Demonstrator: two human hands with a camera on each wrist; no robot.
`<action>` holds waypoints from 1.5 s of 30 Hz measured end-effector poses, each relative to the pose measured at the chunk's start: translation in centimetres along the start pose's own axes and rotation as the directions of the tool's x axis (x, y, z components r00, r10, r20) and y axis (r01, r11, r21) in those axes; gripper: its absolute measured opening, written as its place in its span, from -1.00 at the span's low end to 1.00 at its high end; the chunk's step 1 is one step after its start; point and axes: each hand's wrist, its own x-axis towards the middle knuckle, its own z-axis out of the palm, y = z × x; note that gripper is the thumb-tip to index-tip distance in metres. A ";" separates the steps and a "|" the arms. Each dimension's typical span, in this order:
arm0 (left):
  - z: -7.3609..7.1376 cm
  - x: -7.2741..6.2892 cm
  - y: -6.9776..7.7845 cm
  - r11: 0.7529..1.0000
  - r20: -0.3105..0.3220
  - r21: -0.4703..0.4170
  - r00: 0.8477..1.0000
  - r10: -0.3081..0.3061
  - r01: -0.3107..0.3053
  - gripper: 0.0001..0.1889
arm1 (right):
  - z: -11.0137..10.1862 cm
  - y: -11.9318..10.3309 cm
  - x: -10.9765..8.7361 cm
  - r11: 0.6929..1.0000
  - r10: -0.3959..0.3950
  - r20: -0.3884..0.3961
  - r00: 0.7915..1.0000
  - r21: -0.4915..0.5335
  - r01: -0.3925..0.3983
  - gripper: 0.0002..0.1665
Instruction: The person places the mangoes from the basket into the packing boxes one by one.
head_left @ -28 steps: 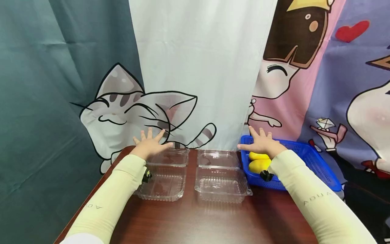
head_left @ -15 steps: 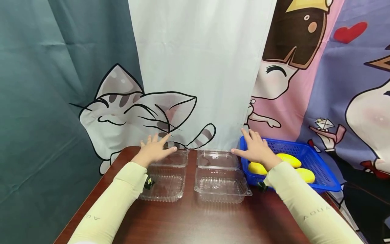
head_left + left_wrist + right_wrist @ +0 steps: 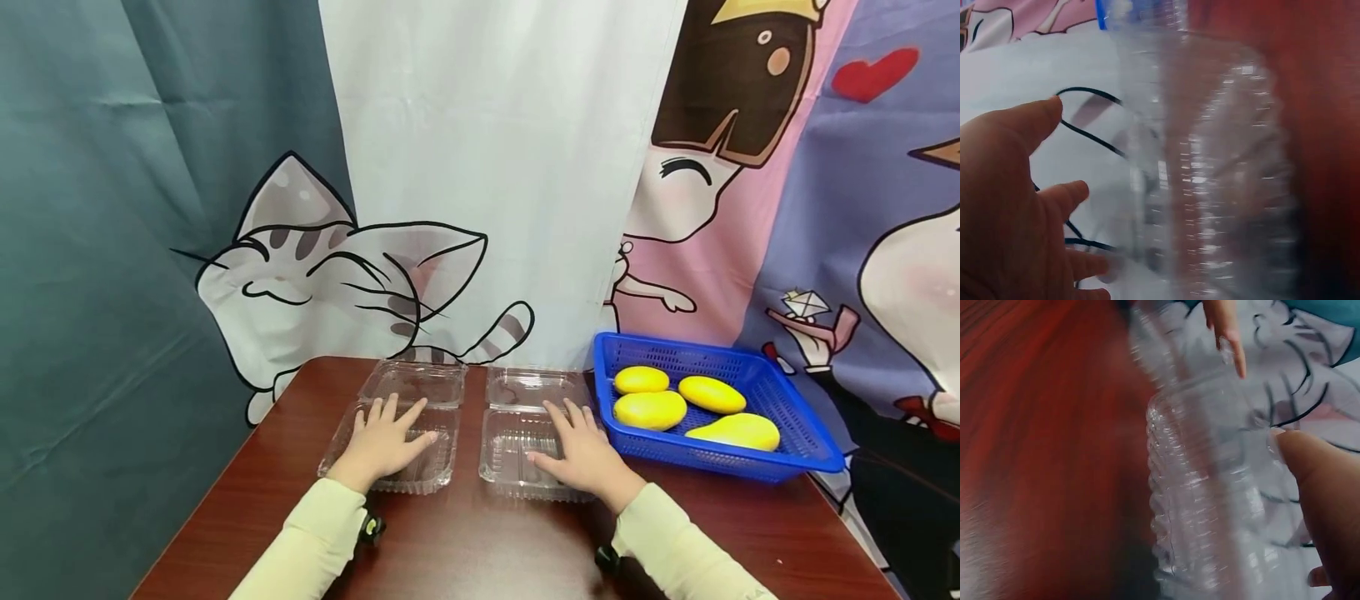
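Bench [image 3: 480, 550] below, left hand [image 3: 378, 447] and right hand [image 3: 590, 457] spread empty fingers over clear boxes [image 3: 510, 460], seemingly positioning; gripping would need curling.

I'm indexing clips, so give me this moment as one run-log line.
left hand: empty, over left clear container | right hand: empty, over right clear container | blue basket: four yellow fruits

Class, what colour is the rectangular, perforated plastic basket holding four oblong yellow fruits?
The rectangular plastic basket is blue; it shows best in the head view.
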 end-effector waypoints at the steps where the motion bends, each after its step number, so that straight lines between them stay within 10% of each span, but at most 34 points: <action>1: 0.5 -0.2 -0.1 1.000 0.004 -0.014 1.000 -0.016 0.016 -0.23 | 0.5 0.2 -0.2 1.000 0.014 -0.003 1.000 -0.024 -0.014 0.14; 10: 2.3 -0.9 -1.7 0.987 0.057 -0.095 0.991 -0.122 0.127 -0.21 | 1.6 0.5 -0.6 0.991 0.056 -0.020 0.998 -0.118 -0.058 0.18; 24: -0.1 -1.7 -6.2 0.962 0.057 -0.176 0.977 -0.204 0.211 -0.10 | 2.5 -1.5 0.4 0.991 0.010 0.011 1.000 -0.136 -0.008 0.13; 31: -0.8 -1.8 1.0 0.974 -0.197 -0.214 0.980 0.031 -0.073 -0.26 | 2.2 -1.4 0.4 0.994 -0.005 -0.026 1.000 -0.108 0.002 0.12; 35: 1.2 -1.8 6.3 0.946 -0.216 -0.258 0.966 0.141 -0.195 -0.30 | 2.2 -1.3 0.6 0.992 -0.012 -0.040 0.999 -0.123 0.007 0.12; 39: 4.2 -1.2 9.1 0.919 -0.158 -0.346 0.977 0.142 -0.189 -0.31 | 2.4 -1.2 0.6 0.990 -0.011 -0.052 0.999 -0.144 0.004 0.08; 45: 7.7 -0.4 8.7 0.826 -0.101 -0.550 0.992 0.076 -0.119 -0.31 | 3.0 -1.4 0.6 0.989 -0.010 -0.058 0.998 -0.151 0.002 0.01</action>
